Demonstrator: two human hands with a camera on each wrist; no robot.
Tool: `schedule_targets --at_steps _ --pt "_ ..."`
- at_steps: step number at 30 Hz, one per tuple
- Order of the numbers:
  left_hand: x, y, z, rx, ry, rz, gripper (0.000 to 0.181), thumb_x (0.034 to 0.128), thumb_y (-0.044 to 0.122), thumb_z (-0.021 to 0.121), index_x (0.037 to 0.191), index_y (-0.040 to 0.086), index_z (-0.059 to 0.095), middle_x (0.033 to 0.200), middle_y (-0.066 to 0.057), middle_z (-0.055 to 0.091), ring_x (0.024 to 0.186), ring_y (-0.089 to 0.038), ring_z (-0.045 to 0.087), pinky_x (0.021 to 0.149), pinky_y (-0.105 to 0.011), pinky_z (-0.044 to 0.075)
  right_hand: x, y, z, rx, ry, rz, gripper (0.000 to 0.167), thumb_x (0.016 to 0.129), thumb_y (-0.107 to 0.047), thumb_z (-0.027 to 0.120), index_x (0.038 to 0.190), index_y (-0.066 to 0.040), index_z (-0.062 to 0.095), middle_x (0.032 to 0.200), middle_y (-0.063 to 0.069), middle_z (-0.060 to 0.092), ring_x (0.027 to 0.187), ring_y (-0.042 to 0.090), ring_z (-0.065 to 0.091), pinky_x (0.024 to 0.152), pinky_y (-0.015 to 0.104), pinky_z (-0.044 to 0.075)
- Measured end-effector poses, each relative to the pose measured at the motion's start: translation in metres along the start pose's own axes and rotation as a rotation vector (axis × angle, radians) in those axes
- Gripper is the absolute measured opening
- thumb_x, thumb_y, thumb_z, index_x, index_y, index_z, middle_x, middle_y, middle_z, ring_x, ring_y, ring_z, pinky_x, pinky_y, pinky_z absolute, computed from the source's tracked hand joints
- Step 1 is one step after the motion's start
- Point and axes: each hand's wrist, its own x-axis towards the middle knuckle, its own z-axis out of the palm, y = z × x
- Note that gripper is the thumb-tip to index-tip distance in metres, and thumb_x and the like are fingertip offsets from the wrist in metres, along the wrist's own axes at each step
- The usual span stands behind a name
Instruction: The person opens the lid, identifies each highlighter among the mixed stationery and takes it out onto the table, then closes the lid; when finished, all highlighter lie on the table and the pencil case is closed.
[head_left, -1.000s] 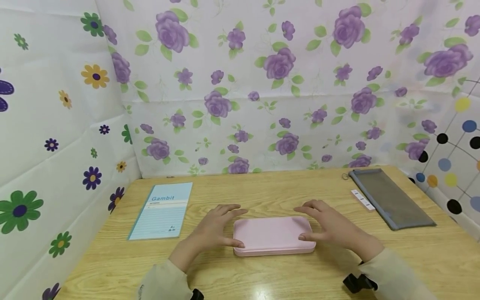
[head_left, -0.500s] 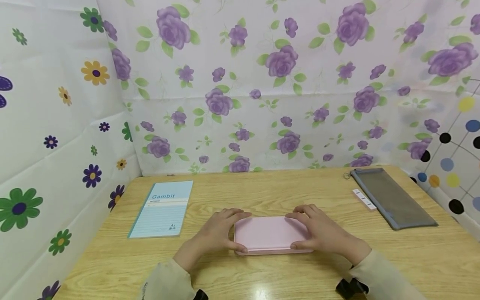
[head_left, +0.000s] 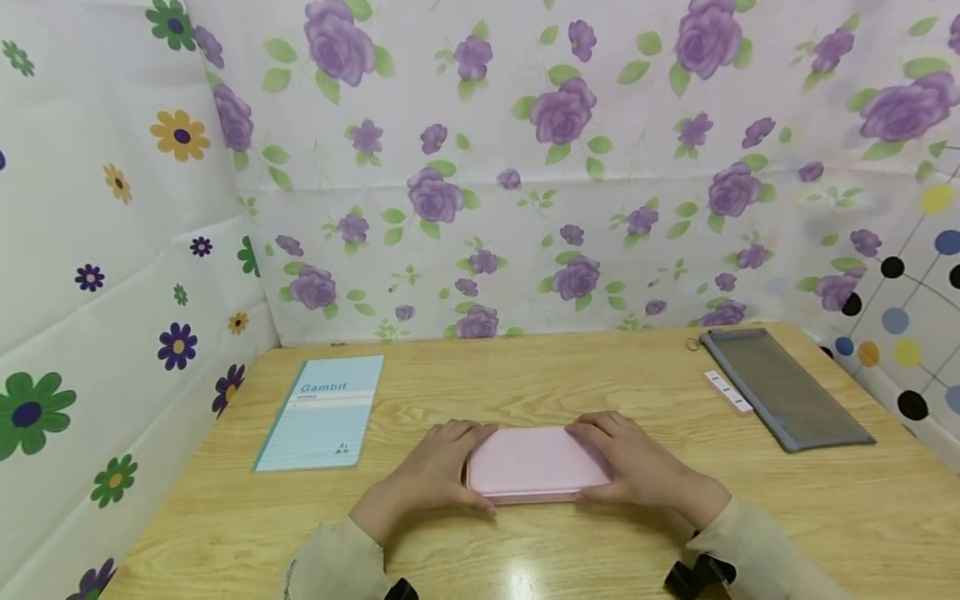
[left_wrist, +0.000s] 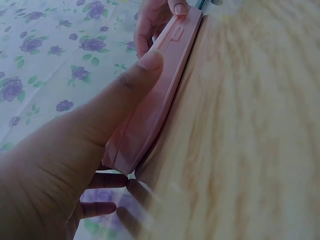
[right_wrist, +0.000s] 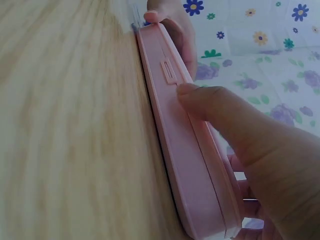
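Holding a pale pink, flat, hard rectangular case with rounded corners (head_left: 536, 460) by both short ends, keeping it level at the near middle of a light wood-grain worktop (head_left: 525, 375). Grasping the case's left end with the left hand (head_left: 435, 471), with thumb on the near long side and index fingertip at the far left corner. Grasping the case's right end with the right hand (head_left: 637, 462), with thumb against the seam of the near side and fingers at the far edge. Can see, close to that right thumb, a small raised rectangular pink tab (right_wrist: 169, 70) on the case's near side. Cannot tell whether fully resting on the wood or raised slightly off it.

Wearing beige cloth sleeves (head_left: 333, 562) on both arms, with black wrist fittings (head_left: 699, 575) partly in sight nearer than the case.

Can see, left of the case and a little beyond it, a light blue paper notebook printed "Gambit" (head_left: 322, 417), lying flat. Can see, right of the case and farther back, a dark grey mesh pouch with blue-grey edging (head_left: 787, 387), and, just beside its left edge, a small white strip with dark marks (head_left: 727, 392). Can see, well beyond the case, a white sheet printed with purple roses (head_left: 510, 225).
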Motion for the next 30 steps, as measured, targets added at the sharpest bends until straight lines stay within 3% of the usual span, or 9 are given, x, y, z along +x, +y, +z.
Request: schedule_targets --at_steps 7,17,30 --pt "0.001 0.000 0.008 -0.033 0.035 0.012 0.107 0.0609 0.064 0.080 0.147 0.017 0.038 0.133 -0.003 0.053 0.126 -0.024 0.049 0.110 -0.046 0.038 -0.001 -0.001 0.004 -0.026 0.013 -0.007 0.091 0.074 -0.070 0.066 0.140 -0.011 0.048 0.135 0.010 0.053 0.124 0.028 0.050 0.104 0.051 0.044" --pt "0.001 0.001 0.015 -0.121 0.075 -0.026 0.105 0.0596 0.055 0.085 0.146 0.016 0.040 0.134 -0.007 0.053 0.127 -0.027 0.048 0.111 -0.045 0.037 0.000 0.005 0.010 -0.002 0.079 -0.015 0.089 0.069 -0.068 0.071 0.138 -0.015 0.052 0.134 0.005 0.056 0.120 0.022 0.050 0.100 0.049 0.045" --pt "-0.001 0.003 0.014 -0.087 0.077 -0.020 0.105 0.0607 0.053 0.086 0.146 0.014 0.039 0.139 -0.010 0.050 0.130 -0.030 0.047 0.111 -0.047 0.036 0.002 0.007 0.009 0.010 0.092 -0.062 0.086 0.071 -0.066 0.071 0.136 -0.012 0.055 0.131 0.003 0.058 0.117 0.017 0.050 0.096 0.042 0.048"
